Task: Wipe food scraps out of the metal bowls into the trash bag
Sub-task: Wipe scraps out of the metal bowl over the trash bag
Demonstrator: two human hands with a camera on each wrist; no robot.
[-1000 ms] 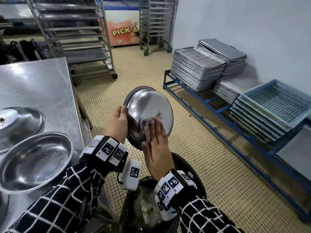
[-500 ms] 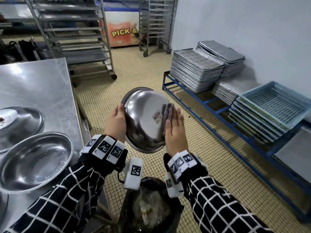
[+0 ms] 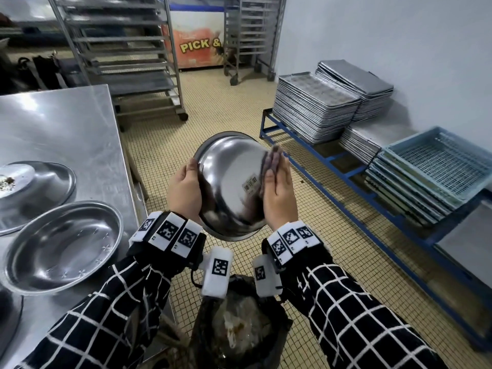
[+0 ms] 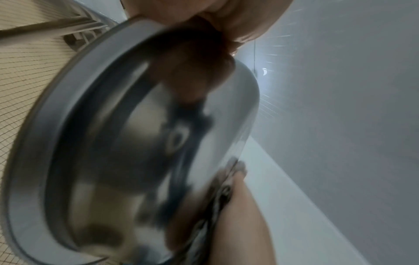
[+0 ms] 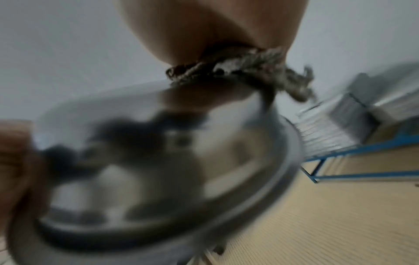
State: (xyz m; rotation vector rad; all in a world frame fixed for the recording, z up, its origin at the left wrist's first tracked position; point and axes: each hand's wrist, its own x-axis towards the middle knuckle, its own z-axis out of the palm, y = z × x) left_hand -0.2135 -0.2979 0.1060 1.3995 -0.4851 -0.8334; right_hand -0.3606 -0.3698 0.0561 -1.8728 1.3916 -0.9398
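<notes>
A metal bowl (image 3: pixel 231 187) hangs tilted over the black trash bag (image 3: pixel 239 331), its barcoded underside facing me. My left hand (image 3: pixel 183 193) grips its left rim, thumb on the outside. My right hand (image 3: pixel 279 193) lies flat with straight fingers and presses a grey cloth (image 3: pixel 273 161) against the bowl's right outer wall. The left wrist view shows the blurred bowl (image 4: pixel 136 143) with the cloth (image 4: pixel 224 190) at its lower right edge. In the right wrist view the cloth (image 5: pixel 238 62) sits bunched between my palm and the bowl (image 5: pixel 158 170). Food scraps lie inside the bag.
A steel table (image 3: pixel 66 123) on my left carries an empty bowl (image 3: pixel 64 246) and an upturned bowl (image 3: pixel 34 182) with scraps on it. Stacked baking trays (image 3: pixel 314 110) and blue crates (image 3: pixel 436 163) sit on a low blue rack at the right. A wheeled rack (image 3: pixel 127 49) stands behind.
My right hand slid the cloth from the lower middle of the bowl's underside up to its right side. The bowl rose slightly; the left hand's grip stayed.
</notes>
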